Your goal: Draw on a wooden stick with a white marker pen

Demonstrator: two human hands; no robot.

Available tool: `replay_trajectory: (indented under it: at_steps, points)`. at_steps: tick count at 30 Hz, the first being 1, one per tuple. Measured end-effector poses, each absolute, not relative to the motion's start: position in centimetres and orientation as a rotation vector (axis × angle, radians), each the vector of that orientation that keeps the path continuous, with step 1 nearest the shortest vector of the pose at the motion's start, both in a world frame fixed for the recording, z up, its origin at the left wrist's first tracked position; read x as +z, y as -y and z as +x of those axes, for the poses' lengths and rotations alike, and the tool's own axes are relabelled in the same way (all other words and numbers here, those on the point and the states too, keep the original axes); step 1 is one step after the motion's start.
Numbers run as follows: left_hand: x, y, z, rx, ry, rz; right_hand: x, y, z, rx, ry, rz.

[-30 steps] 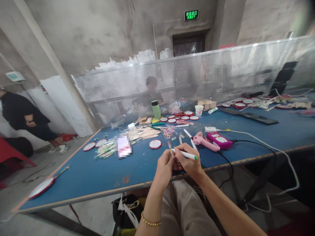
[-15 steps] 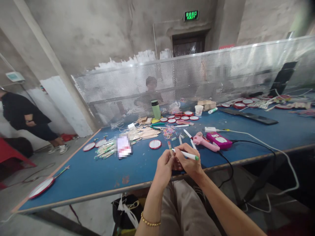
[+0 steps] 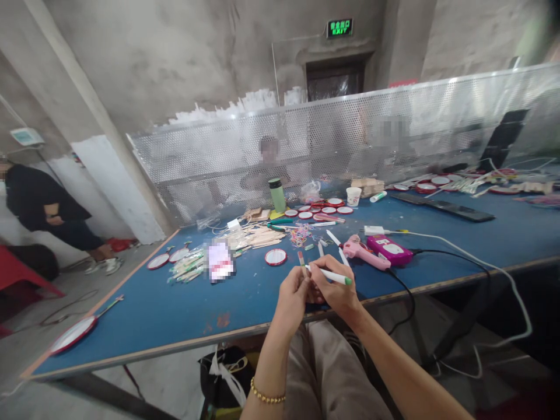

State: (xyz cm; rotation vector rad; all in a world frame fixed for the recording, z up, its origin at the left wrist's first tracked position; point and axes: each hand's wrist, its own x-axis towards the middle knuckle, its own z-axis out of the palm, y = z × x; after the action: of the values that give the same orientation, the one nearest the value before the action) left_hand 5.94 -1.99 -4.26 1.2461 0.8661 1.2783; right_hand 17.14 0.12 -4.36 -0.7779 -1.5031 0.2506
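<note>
My left hand (image 3: 293, 293) is closed around a flat wooden stick (image 3: 301, 259), whose reddish upper end sticks out above the fingers. In my right hand (image 3: 336, 294) is a white marker pen (image 3: 333, 275) with a green end, its tip at the stick. Both hands are close together over the table's front edge; the stick's lower part is hidden by the fingers. Just beyond them lies a round white disc with a red rim (image 3: 276, 256). More white pens (image 3: 344, 255) lie behind my right hand, beside a pink glue gun (image 3: 365, 252).
On the blue table (image 3: 175, 315) are a phone (image 3: 220, 261), wooden sticks (image 3: 265, 236), colourful rubber bands (image 3: 301, 234), a green bottle (image 3: 277, 196), a paper cup (image 3: 353, 196) and a purple device (image 3: 389, 249) with cables. A perforated metal screen (image 3: 210, 157) stands behind. A person (image 3: 48, 204) is at left.
The marker's green end has shifted very slightly left, while its tip stays at the stick. The person at the left has moved slightly to the right.
</note>
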Motion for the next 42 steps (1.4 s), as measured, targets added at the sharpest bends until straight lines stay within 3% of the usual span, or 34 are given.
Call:
replay_trajectory:
  at_steps: [42]
  points:
    - [-4.47, 1.91, 5.92, 1.262, -0.883, 1.231, -4.36, -0.16, 17.16, 0.25, 1.477, -0.803]
